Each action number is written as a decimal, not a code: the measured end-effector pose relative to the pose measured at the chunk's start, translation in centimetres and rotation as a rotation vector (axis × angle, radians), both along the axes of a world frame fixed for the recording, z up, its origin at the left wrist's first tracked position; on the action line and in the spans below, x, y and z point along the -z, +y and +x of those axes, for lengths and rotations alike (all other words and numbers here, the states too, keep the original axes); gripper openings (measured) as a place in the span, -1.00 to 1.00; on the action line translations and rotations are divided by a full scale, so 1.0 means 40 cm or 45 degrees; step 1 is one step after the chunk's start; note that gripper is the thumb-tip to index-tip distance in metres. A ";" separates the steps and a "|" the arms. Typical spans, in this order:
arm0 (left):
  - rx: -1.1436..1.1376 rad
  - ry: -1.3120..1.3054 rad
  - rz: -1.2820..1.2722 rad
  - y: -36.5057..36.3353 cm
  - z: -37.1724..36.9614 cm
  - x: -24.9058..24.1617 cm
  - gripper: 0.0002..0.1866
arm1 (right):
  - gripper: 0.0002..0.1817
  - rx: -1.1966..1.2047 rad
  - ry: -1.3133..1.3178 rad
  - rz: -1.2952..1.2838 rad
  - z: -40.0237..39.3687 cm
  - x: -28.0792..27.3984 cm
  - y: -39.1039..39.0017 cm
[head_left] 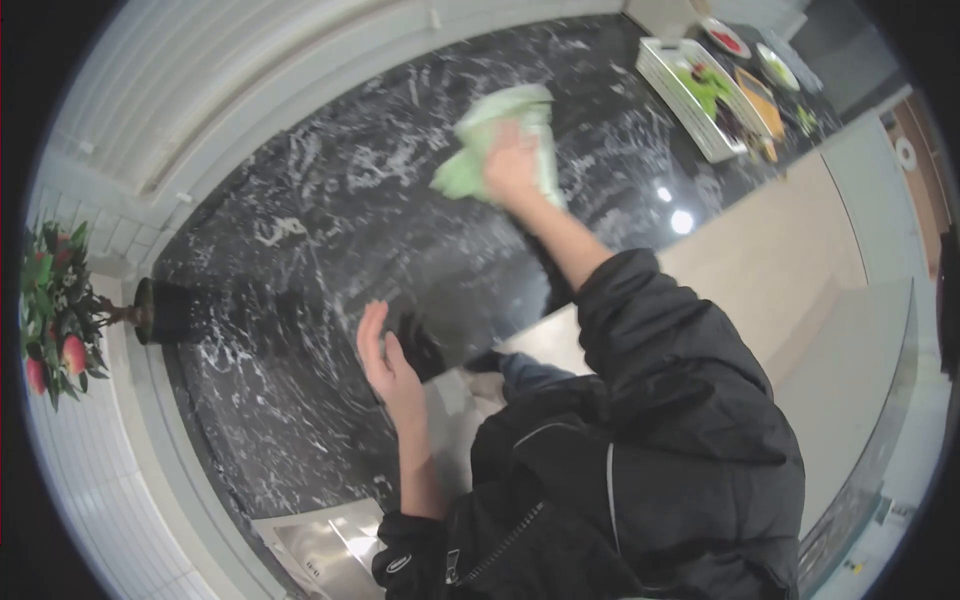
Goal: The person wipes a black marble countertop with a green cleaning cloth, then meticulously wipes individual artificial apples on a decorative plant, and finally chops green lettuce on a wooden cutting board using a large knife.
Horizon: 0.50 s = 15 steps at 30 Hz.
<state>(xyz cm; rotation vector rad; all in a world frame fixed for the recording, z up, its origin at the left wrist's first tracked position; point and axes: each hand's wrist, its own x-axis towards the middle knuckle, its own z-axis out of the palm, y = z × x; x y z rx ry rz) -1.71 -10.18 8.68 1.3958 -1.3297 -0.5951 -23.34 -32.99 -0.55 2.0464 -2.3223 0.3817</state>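
My right hand (512,165) is on a pale green cleaning cloth (468,172), which lies bunched and partly spread on the black marbled countertop (330,200). Motion blurs that hand and the cloth, and the palm side of the fingers is hidden. Closer to my body, my left hand (393,372) is raised over the counter's near edge. Its fingers are stretched out with the thumb apart, and it holds nothing.
A white basket (690,100) of leafy greens stands at the far right, beside plates of cut food (728,38) and a wooden board (760,100). On the left is a potted plant (165,312) with red fruit. A steel sink or appliance panel (325,545) sits at the lower left.
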 end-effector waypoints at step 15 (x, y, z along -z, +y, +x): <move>-0.016 -0.944 0.792 -0.143 -0.008 0.128 -0.30 | -0.28 -1.007 0.037 0.145 0.287 -0.108 0.446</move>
